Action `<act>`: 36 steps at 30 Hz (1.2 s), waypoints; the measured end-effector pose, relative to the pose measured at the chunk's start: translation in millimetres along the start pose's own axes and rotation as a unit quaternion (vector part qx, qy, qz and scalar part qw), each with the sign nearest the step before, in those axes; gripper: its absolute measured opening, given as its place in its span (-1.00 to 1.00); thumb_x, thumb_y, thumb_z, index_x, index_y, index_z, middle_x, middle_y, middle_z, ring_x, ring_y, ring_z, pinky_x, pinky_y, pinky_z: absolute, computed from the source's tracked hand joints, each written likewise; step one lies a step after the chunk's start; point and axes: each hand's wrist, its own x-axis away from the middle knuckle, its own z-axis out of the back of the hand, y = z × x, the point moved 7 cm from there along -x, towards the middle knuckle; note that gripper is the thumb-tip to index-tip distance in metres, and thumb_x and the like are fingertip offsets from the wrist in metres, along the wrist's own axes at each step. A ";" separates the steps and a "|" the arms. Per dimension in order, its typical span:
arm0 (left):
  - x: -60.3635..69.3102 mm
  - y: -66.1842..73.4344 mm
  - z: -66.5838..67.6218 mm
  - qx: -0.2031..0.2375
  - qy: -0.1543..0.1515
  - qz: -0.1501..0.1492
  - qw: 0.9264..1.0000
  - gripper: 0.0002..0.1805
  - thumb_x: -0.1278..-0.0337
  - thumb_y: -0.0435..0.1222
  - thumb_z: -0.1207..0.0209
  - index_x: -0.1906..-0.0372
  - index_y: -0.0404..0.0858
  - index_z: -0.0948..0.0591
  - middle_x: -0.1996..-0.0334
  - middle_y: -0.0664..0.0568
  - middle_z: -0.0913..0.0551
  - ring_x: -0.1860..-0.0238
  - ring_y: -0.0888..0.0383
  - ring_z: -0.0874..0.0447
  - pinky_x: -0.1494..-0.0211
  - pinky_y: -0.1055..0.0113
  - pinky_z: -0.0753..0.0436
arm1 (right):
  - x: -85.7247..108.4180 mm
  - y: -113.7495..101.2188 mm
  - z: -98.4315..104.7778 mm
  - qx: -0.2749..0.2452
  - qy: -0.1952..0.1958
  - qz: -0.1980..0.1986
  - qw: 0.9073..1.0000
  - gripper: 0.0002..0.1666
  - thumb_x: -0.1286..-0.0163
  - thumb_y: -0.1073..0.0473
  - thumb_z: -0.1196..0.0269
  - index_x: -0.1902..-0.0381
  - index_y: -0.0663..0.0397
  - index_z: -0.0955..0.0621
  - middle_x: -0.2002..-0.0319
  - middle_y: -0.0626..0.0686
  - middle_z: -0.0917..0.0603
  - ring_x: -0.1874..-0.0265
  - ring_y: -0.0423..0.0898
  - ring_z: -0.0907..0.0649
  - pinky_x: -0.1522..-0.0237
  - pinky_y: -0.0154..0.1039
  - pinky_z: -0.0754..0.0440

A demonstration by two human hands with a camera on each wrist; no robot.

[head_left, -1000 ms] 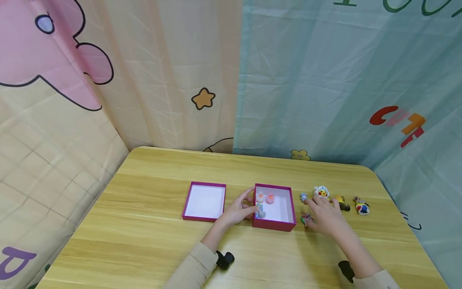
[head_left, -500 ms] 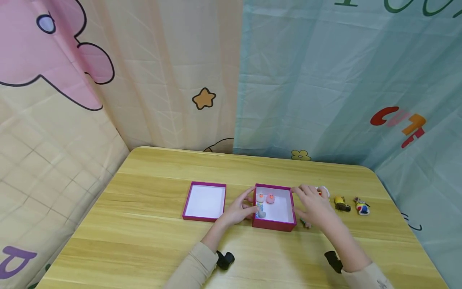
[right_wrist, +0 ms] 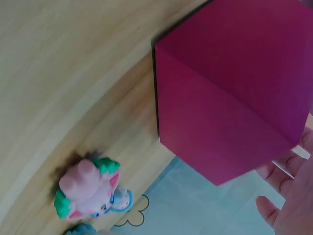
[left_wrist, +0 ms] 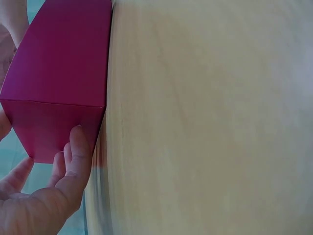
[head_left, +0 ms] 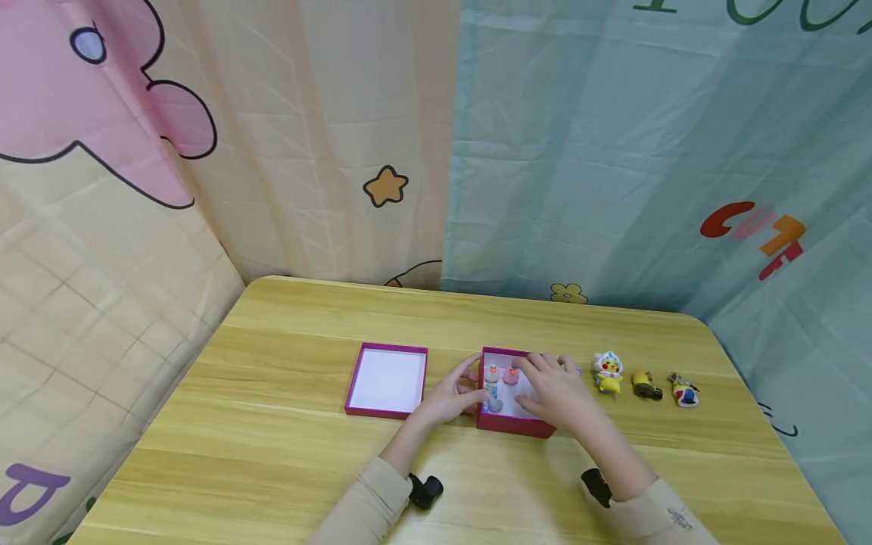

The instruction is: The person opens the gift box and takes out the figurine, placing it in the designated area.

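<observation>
An open magenta box (head_left: 514, 428) with a white inside stands mid-table. My left hand (head_left: 446, 393) grips its left wall, thumb over the rim and fingers along the outside, as the left wrist view shows. Over the box's right half reaches my right hand (head_left: 559, 390), fingertips inside. Whether they hold anything is hidden. In the box are a pink figurine (head_left: 511, 375), another small figure (head_left: 492, 373) and a grey rounded piece (head_left: 495, 405). In the right wrist view, a pink and green figurine (right_wrist: 88, 188) lies beside the box, with a small blue-and-white figure (right_wrist: 121, 199) by it.
The box's shallow lid (head_left: 386, 381) lies to the left, white inside up. Right of the box are a yellow figurine with a white hood (head_left: 608, 371), a yellow and brown figurine (head_left: 644, 384) and a multicoloured one (head_left: 683, 390). Patterned curtains hang behind the table (head_left: 341, 469).
My right hand has moved left from the figurines on the table to over the box. The hooded yellow figurine has come back into view. My left hand has stayed on the box.
</observation>
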 end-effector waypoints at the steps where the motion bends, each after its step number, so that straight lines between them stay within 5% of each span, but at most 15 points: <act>1: 0.2 0.1 -0.2 0.000 -0.001 -0.001 1.000 -0.29 -0.16 -0.33 -0.15 -0.39 -0.18 -0.13 0.00 -0.24 -0.32 0.27 0.08 -0.47 0.14 0.07 -0.63 | -1.2 -1.4 -2.3 -0.002 -0.004 0.001 1.000 -0.37 0.00 -0.04 -0.39 -0.02 0.03 -0.49 0.08 0.06 -0.52 0.02 0.09 -0.46 -0.07 0.25 -0.28; 23: -0.8 -2.8 0.1 0.004 -0.002 0.003 1.000 -0.29 -0.17 -0.33 -0.13 -0.39 -0.17 -0.12 -0.02 -0.27 -0.31 0.26 0.13 -0.46 0.10 0.08 -0.62 | -20.6 -19.9 -23.0 -0.018 -0.082 0.046 0.995 -0.39 0.00 -0.07 -0.40 -0.02 -0.03 -0.52 0.03 0.04 -0.55 -0.05 0.06 -0.47 -0.11 0.14 -0.30; 36: -1.1 -1.9 -0.1 -0.006 -0.003 0.004 1.000 -0.30 -0.19 -0.33 -0.11 -0.40 -0.15 -0.11 -0.04 -0.25 -0.32 0.26 0.14 -0.47 0.10 0.09 -0.62 | -22.5 -23.3 -26.3 0.002 -0.087 0.073 0.994 -0.39 0.02 -0.10 -0.41 0.01 -0.01 -0.57 0.06 0.07 -0.56 -0.02 0.07 -0.49 -0.06 0.11 -0.35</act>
